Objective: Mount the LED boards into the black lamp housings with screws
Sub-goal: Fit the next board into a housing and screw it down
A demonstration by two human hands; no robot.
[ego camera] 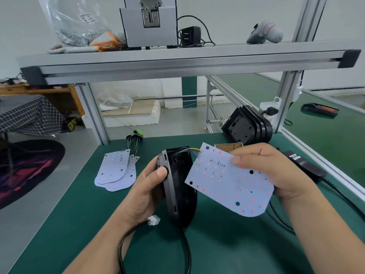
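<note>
My left hand [147, 191] grips a black lamp housing [180, 186] on its edge, upright above the green mat, thumb on its rim. My right hand [276, 171] pinches a white LED board [227, 180] by its right side, tilted, LED face toward me. Coloured wires [190, 150] run from the board's top corner into the housing. A black cable [185, 252] with a white connector [154, 220] hangs from the housing. No screws can be made out.
A pile of more LED boards [116, 171] with wires lies at the left on the green mat [79, 224]. Stacked black housings [248, 125] lean at the back right behind a small cardboard box [229, 146]. A black power adapter [304, 165] lies right. A screw feeder [149, 20] and an electric screwdriver [264, 33] sit on the shelf above.
</note>
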